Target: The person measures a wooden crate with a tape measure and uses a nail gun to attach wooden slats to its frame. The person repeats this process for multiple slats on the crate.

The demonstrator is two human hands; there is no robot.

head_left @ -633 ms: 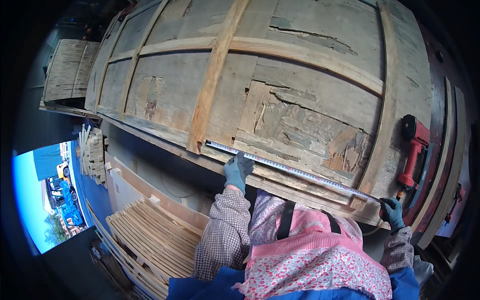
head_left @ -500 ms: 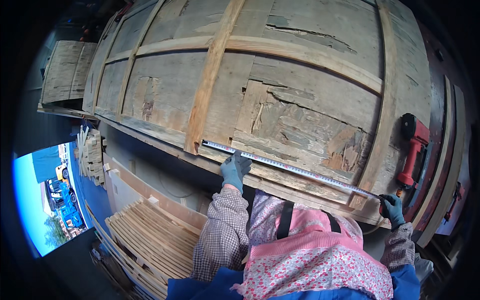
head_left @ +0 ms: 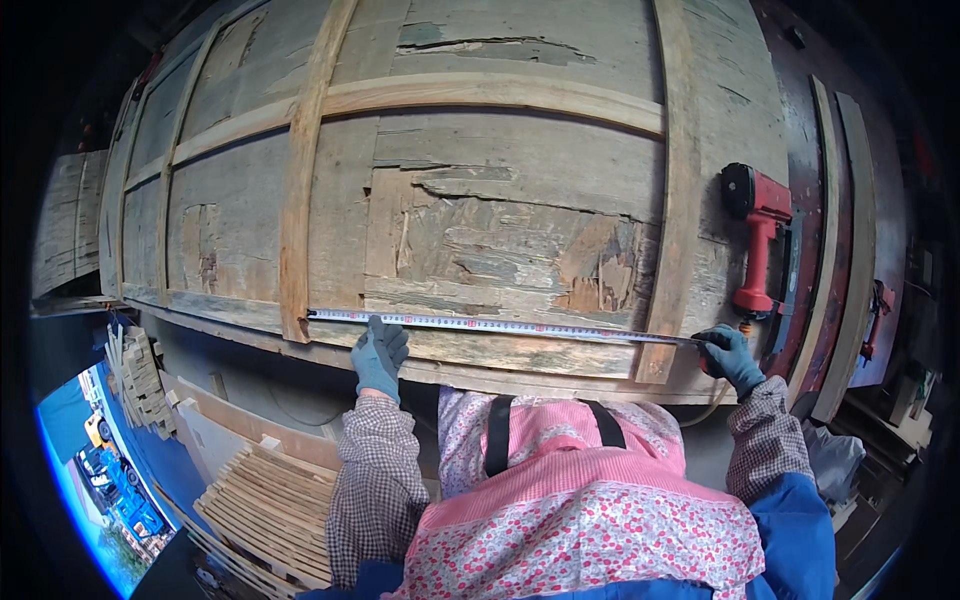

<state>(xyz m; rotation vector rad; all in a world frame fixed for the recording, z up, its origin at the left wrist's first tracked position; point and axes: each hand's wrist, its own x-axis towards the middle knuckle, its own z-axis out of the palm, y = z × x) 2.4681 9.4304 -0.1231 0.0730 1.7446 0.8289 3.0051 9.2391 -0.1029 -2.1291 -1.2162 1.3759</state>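
Note:
A tape measure blade (head_left: 505, 326) runs drawn out along the near edge of a worn wooden panel (head_left: 480, 250). Its tip meets the foot of an upright wooden batten (head_left: 297, 220). Close to that tip, my left hand (head_left: 380, 360), in a blue-grey glove, has its fingers closed at the blade's near edge. My right hand (head_left: 732, 358), gloved alike, is wrapped round the tape measure's case at the other end, just beyond a second batten (head_left: 670, 200). The glove mostly hides the case.
A red and black nail gun (head_left: 760, 235) lies on the right, its hose fitting near my right hand. Loose wooden strips (head_left: 858, 250) lie beyond it. Stacked slats (head_left: 275, 510) stand below left, beside a bundle of short wood pieces (head_left: 140, 380). The panel's face has cracked, peeling layers.
The view has turned, so the panel and tools appear farther left and more level. Both hands stay at the same places along the tape; the blade remains drawn out between the battens.

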